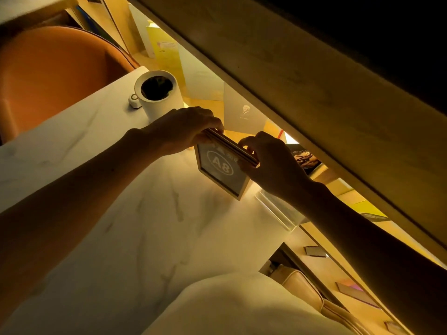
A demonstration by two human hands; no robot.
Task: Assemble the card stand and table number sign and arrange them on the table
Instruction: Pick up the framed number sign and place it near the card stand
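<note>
A pale wooden table number sign stands on the white marble table, its dark face showing "A8" in an oval. My left hand grips the sign's top edge at its left end. My right hand pinches the top edge at the right end, where thin dark cards or panels sit in the top slot. A clear acrylic card stand lies on the table just right of the sign, partly hidden under my right forearm.
A white cylindrical bin with a small white device beside it stands behind the sign. A lit wooden shelf overhangs the table's far side, with cards and booklets beneath. An orange chair is at left.
</note>
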